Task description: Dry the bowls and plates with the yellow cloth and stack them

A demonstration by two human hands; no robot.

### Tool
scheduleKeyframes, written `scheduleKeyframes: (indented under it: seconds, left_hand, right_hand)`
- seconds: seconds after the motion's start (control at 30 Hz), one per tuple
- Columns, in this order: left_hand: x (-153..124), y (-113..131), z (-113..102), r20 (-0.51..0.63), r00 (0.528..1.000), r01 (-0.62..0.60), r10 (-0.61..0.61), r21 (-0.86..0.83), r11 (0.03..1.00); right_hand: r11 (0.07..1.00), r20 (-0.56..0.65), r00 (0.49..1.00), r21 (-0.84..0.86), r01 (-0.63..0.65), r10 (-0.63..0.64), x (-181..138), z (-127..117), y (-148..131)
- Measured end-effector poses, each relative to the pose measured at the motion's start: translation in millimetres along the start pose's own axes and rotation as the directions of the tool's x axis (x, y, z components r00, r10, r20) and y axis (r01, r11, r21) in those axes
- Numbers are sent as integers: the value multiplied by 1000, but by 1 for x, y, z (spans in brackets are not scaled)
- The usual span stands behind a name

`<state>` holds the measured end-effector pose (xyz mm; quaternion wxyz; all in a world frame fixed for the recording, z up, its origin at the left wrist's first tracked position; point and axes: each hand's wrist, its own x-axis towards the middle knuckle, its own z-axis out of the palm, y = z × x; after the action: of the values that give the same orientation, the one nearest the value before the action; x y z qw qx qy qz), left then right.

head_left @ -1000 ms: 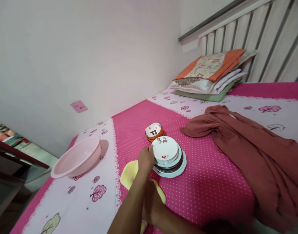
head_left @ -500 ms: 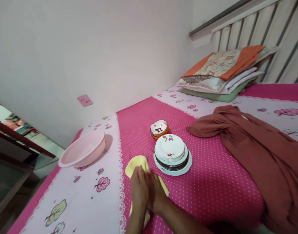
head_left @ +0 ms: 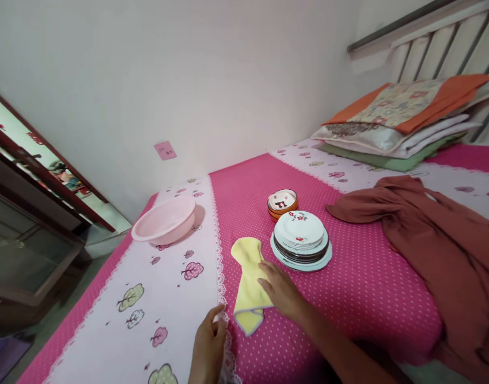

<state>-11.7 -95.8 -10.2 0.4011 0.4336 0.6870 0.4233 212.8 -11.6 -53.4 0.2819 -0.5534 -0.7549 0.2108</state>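
A yellow cloth with a grey edge lies crumpled lengthwise on the pink dotted bedspread. My right hand rests its spread fingers at the cloth's right edge. To the lower left of the cloth, my left hand is apart from it, thumb and forefinger separated, nothing held. Behind my right hand stands a stack of plates, white flowered ones on top, dark-rimmed ones under them, a pale blue one at the bottom. Just beyond it are small stacked bowls with orange outsides.
A pink basin stands on the bed's left side near the wall. To the right lies a crumpled reddish-brown garment. Folded bedding and a pillow are piled by the headboard. The bed's edge drops off at left.
My hands were together on the cloth; now they are apart, the left drawn back to the lower left. The cloth shows more fully. The view has shifted left.
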Motion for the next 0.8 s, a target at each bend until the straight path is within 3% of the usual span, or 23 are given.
scheduleKeyframes:
  seconds: [0.13,0.27,0.4,0.47,0.57,0.63,0.7,0.8]
  left_hand:
    - [-12,46,-18,-36,991,-111,129,313,943]
    - [-27,83,-37,-104,975,-145,195,369,918]
    - [-43,103,-53,-180,943,-178,280,438,881]
    - [-52,110,-58,-234,912,-207,337,446,871]
    - [-63,119,-62,-333,864,-209,377,444,872]
    - [-63,120,-62,-383,837,-191,391,464,865]
    - [-54,116,-58,-380,819,-197,430,517,833]
    - [-26,97,-46,-271,848,-181,456,661,729]
  right_hand:
    - [997,109,994,-70,-15,23,-20,-49,1]
    - [988,188,982,-150,21,7,-31,-108,-8]
    - [935,-30,988,-327,134,-152,-37,-156,-35]
    - [922,-217,942,-349,169,-255,-38,-169,-51]
    - [895,-480,785,-396,204,-391,-39,-169,-67]
    - [872,-548,713,-450,190,-438,-37,-155,-68]
    - [857,-527,733,-494,146,-429,-32,-134,-60]
    - [853,-340,898,-518,71,-281,-21,-101,-40]
